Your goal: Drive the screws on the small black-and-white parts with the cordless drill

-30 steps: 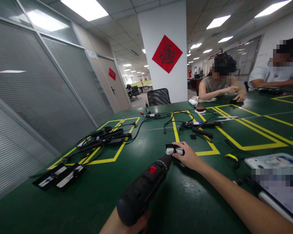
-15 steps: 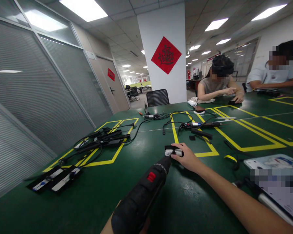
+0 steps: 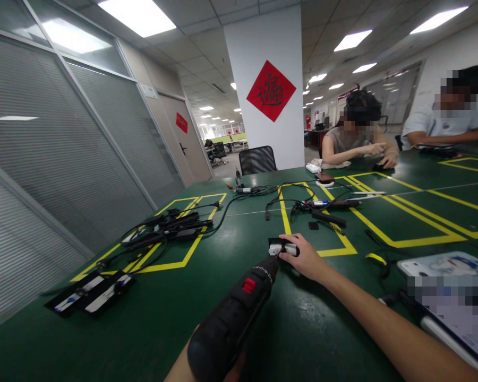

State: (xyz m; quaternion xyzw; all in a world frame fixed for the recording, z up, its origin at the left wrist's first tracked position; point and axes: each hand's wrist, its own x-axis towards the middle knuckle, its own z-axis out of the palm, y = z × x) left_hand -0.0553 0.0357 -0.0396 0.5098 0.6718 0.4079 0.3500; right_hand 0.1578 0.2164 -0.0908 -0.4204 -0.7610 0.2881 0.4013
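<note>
A black power screwdriver (image 3: pixel 233 318) with a red switch and a numbered collar points away from me across the table. My left hand (image 3: pixel 236 368), mostly hidden beneath its body, is wrapped around it. At the tool's tip lies a small white-and-black part (image 3: pixel 275 248), its details too small to make out. My right hand (image 3: pixel 302 255) grips this part from the right, thumb and fingers closed on it. The tip meets or nearly meets the part; the exact contact is hidden.
Black cables and devices (image 3: pixel 171 228) lie heaped at left, near two flat black-and-white pieces (image 3: pixel 107 292). Beyond my right hand are a cabled tool (image 3: pixel 334 203) and black strips (image 3: pixel 329 217). A phone (image 3: pixel 458 313) stands at right. Two people sit across the green table (image 3: pixel 239 228).
The rear of the screwdriver has shifted slightly to the right, while its tip stays at the part. My right hand has barely moved.
</note>
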